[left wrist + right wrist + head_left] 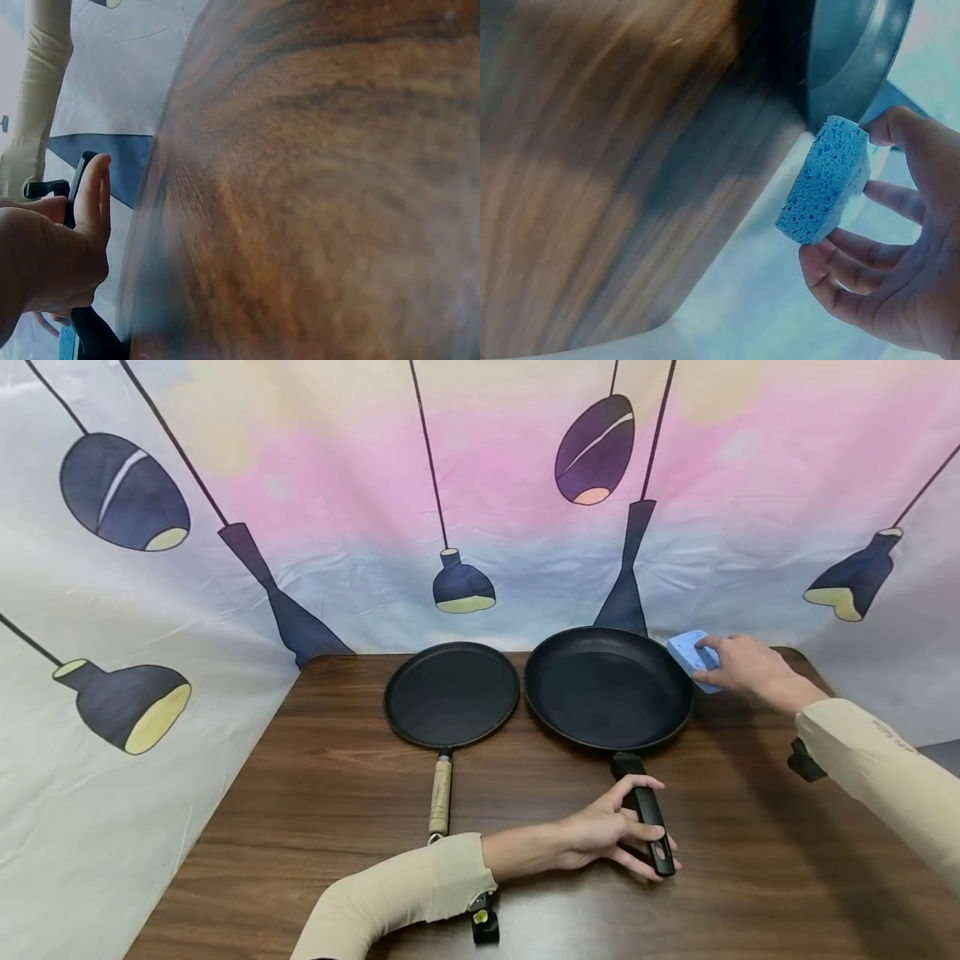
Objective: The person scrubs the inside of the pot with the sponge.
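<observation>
A deep black frying pan (pixel 609 689) is at the back of the table, its black handle (pixel 649 814) pointing toward me. My left hand (pixel 600 833) grips that handle, thumb on top and fingers spread around it; the left wrist view also has this hand (pixel 56 251) around the handle. Beside the pan's right rim, my right hand (pixel 750 668) pinches a light blue sponge (pixel 692 658) between thumb and fingers. In the right wrist view the porous sponge (pixel 825 180) is close to the pan's outer wall (pixel 851 67); whether they touch I cannot tell.
To the left of the frying pan lies a flat black crepe pan (pixel 452 693) with a wooden handle (pixel 441 795). Both sit on a brown wooden table (pixel 315 793). A cloth backdrop (pixel 360 577) printed with lamps hangs right behind the table's far edge.
</observation>
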Motion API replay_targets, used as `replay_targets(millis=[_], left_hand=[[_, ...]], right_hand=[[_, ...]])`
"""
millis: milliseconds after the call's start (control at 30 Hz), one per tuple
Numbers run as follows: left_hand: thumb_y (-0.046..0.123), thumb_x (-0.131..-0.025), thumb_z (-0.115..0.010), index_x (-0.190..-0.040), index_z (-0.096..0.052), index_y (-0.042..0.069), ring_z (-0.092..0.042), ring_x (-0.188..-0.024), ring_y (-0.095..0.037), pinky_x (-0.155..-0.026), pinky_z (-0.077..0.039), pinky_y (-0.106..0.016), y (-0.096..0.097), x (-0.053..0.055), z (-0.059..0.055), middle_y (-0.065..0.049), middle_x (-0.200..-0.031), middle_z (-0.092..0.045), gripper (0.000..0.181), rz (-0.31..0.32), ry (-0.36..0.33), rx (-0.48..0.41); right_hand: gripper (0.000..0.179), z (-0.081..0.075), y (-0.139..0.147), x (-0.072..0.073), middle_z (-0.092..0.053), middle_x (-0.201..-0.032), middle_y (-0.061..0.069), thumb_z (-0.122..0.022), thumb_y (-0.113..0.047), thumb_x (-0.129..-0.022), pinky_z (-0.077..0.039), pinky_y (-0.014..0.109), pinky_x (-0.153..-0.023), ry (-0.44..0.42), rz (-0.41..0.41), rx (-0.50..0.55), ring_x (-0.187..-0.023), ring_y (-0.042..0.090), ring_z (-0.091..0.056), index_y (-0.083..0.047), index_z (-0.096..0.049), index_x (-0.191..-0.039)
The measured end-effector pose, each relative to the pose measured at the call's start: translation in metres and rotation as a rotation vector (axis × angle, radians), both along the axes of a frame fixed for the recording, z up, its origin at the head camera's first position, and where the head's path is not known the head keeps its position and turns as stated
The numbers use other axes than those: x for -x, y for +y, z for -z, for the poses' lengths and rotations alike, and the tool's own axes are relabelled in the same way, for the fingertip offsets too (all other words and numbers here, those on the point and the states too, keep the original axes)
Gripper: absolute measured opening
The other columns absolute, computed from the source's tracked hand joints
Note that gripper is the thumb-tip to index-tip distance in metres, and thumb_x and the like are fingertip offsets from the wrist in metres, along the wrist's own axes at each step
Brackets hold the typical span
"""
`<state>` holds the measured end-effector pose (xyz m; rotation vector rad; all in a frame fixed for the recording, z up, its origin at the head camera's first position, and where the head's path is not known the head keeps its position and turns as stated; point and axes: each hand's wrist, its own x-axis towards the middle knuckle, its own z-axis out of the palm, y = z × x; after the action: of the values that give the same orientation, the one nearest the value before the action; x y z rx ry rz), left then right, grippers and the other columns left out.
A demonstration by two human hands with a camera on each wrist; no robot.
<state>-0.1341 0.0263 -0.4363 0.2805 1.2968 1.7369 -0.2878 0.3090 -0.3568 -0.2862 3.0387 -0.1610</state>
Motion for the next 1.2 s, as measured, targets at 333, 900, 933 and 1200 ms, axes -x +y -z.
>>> replay_targets(millis=[333,900,933,1200], left_hand=[[0.000,-0.104,-0.055,-0.147,-0.037,0.029,-0.060,-0.121,-0.057,-0.096,-0.056,-0.061,-0.002,0.005,-0.003,-0.028,-0.120,-0.069,0.055,0.002,0.016,0.029],[-0.002,-0.102,-0.057,-0.144,-0.038,0.030,-0.062,-0.118,-0.054,-0.089,-0.063,-0.050,-0.005,0.009,-0.014,-0.022,-0.114,-0.072,0.056,0.060,0.069,0.080],[-0.001,-0.102,-0.057,-0.146,-0.038,0.030,-0.064,-0.118,-0.052,-0.088,-0.063,-0.049,-0.006,0.011,-0.015,-0.023,-0.116,-0.072,0.057,0.073,0.079,0.096],[0.009,-0.102,-0.062,-0.159,-0.034,0.026,-0.070,-0.117,-0.035,-0.090,-0.063,-0.047,-0.040,0.041,-0.042,-0.017,-0.126,-0.070,0.065,0.198,0.313,0.395]], right_hand=[[0.073,0.014,0.034,-0.006,-0.048,-0.134,0.047,-0.066,-0.034,-0.097,-0.053,0.069,-0.082,0.011,0.035,-0.003,-0.107,0.060,-0.058,0.015,-0.040,-0.145],[0.078,0.049,0.058,-0.033,-0.049,-0.133,0.047,-0.067,-0.038,-0.095,-0.053,0.070,-0.083,-0.045,0.074,-0.012,-0.111,0.063,-0.055,0.019,-0.040,-0.142],[0.077,0.050,0.058,-0.034,-0.050,-0.132,0.047,-0.068,-0.036,-0.095,-0.053,0.070,-0.084,-0.039,0.072,-0.014,-0.111,0.063,-0.055,0.019,-0.040,-0.141],[0.079,0.039,0.058,-0.033,-0.053,-0.127,0.047,-0.065,-0.044,-0.097,-0.056,0.064,-0.070,-0.036,0.073,-0.034,-0.096,0.058,-0.063,0.016,-0.041,-0.143]])
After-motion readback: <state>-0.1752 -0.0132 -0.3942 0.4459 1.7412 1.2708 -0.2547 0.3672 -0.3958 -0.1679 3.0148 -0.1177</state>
